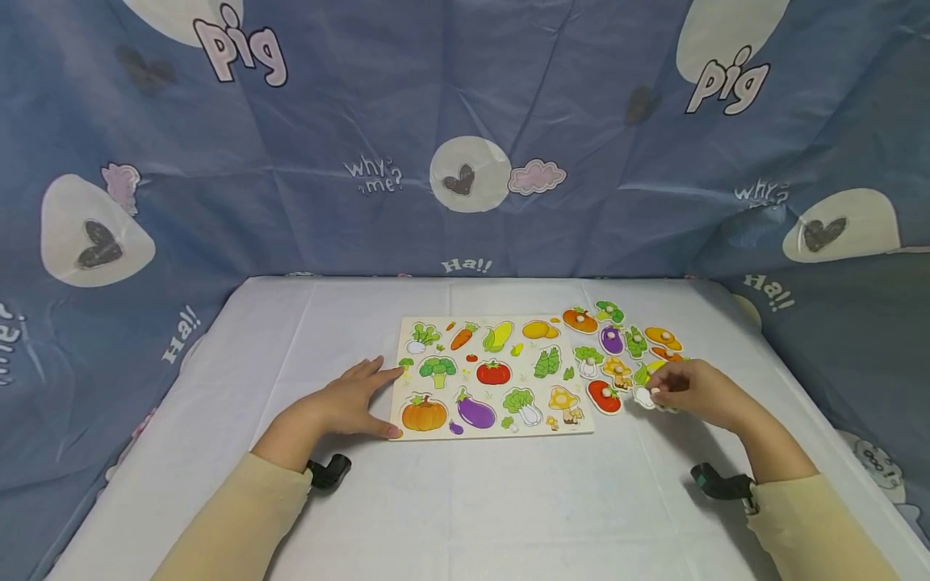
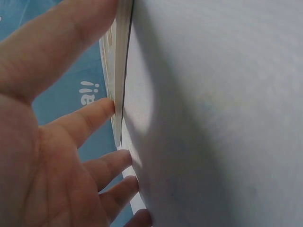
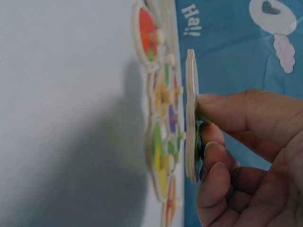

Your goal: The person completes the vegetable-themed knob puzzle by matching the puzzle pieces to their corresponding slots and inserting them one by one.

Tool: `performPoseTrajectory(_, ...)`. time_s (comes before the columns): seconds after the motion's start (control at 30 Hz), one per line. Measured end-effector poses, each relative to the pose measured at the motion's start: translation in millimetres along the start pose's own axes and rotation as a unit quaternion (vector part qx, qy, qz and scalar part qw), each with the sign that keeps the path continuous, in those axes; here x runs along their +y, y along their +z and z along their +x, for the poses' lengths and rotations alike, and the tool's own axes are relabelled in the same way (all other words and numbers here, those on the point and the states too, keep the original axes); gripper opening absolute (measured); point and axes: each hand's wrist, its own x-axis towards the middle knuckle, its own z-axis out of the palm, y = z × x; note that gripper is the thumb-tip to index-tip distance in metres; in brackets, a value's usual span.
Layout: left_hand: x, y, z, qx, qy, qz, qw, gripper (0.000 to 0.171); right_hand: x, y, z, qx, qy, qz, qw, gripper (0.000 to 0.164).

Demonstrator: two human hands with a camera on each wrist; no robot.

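Note:
A flat wooden puzzle board (image 1: 521, 374) printed with vegetables lies on the table. My left hand (image 1: 347, 401) rests at its left side with fingers spread, the thumb on the near left corner and the index finger at the left edge. To the right of the board, my right hand (image 1: 701, 393) pinches a white turnip puzzle piece (image 1: 643, 397) with thumb and fingers. In the right wrist view this piece (image 3: 191, 118) is edge-on, raised above the table. Close by lie a tomato piece (image 1: 604, 397), a mushroom piece (image 1: 617, 371) and a corn piece (image 1: 643, 374), partly hidden by the hand.
Several more knobbed pieces lie right of the board, among them a pumpkin piece (image 1: 580, 320), an eggplant piece (image 1: 612, 340) and a broccoli piece (image 1: 609, 311). A white cloth covers the table (image 1: 508, 508). Behind it hangs a blue printed curtain (image 1: 327, 226).

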Motion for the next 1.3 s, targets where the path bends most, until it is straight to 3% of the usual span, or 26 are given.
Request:
performPoseTrajectory(0.47,-1.2,0.8,-1.1,0.005,0.004,-0.006,1.0,0.105,-39.9,-6.8,16.5,-0.008,-0.065,0.019,0.998,0.011)
performPoseTrajectory(1.3,0.9,-0.1,-2.4,-0.001,0.001,-0.003,1.0,0.105,-110.0,13.2,89.1,-0.088,-0.116,0.074,0.987,0.012)
